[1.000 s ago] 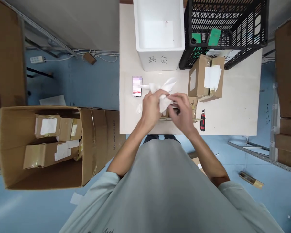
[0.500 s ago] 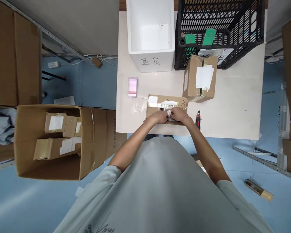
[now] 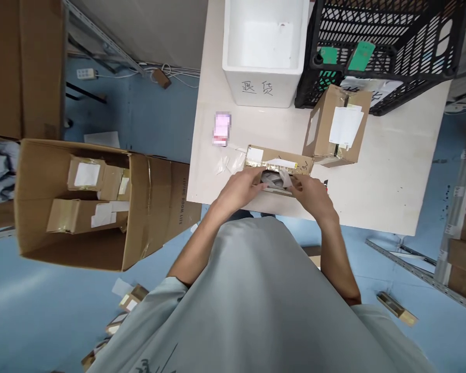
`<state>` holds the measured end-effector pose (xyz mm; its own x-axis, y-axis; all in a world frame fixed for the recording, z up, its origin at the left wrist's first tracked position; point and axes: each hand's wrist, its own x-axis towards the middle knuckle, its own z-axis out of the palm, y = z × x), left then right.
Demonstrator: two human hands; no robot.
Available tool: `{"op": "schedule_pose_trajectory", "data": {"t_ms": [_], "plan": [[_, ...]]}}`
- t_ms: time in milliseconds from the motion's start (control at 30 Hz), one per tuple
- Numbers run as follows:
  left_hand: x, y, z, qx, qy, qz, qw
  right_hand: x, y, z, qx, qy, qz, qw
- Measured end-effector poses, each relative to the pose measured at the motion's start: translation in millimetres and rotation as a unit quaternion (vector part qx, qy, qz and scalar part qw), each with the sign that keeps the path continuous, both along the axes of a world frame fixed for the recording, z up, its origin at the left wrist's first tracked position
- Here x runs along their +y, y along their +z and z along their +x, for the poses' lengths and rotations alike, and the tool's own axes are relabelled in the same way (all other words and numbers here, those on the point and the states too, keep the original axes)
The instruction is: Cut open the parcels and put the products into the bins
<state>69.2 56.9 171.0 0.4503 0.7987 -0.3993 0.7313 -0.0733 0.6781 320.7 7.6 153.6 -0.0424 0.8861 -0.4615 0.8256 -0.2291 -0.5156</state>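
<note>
A small cardboard box [image 3: 266,154] with a label, tape and handwriting lies near the table's front edge. Its top is open, and crumpled greyish plastic wrapping [image 3: 274,179] shows in the gap. My left hand [image 3: 238,190] grips the left side of the opening, thumb and fingers parted around the edge. Across from it, my right hand [image 3: 311,197] holds the right side of the opening, fingertips beside the plastic. What lies under the wrapping cannot be made out. A red and black utility knife [image 3: 325,184] is mostly hidden behind my right hand.
A taped carton [image 3: 322,132] with papers on it stands right of the box, before a black plastic crate [image 3: 388,67]. A white foam bin [image 3: 262,88] stands at the back. Pixelated pink packet [image 3: 221,129] and clear plastic scraps [image 3: 231,161] lie left. A large carton [image 3: 137,207] holds several parcels.
My hands have moved apart from the middle of the box to the two sides of its opening. The opening is wider and more plastic wrapping shows. The view has shifted and turned slightly.
</note>
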Motion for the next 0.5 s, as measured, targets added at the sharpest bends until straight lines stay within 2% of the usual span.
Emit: {"op": "schedule_pose_trajectory", "data": {"t_ms": [67, 133, 200, 300, 400, 500], "plan": [[8.9, -8.1, -28.3, 0.003, 0.046, 0.009, 0.999, -1.5, 4.9, -14.6, 0.012, -0.03, 0.034, 0.999], [21.4, -24.9, -63.8, 0.03, 0.086, 0.009, 0.996, -0.3, 9.3, -36.3, 0.035, -0.048, 0.066, 0.996], [35.2, -49.8, -101.0, 0.071, 0.119, -0.003, 0.99, 3.9, 11.5, -65.2, 0.059, -0.045, 0.089, 0.993], [53.5, -95.2, -144.3, 0.143, 0.152, -0.065, 0.976, 16.1, 6.5, -119.2, 0.064, -0.016, 0.092, 0.994], [68.5, -139.7, -160.9, 0.162, 0.161, -0.107, 0.968, 35.2, -11.1, -179.4, 0.019, 0.024, 0.023, 0.999], [85.8, -177.3, -156.9, 0.151, 0.165, -0.099, 0.97, 63.5, -41.2, -234.5, -0.058, 0.052, -0.073, 0.994]]}}
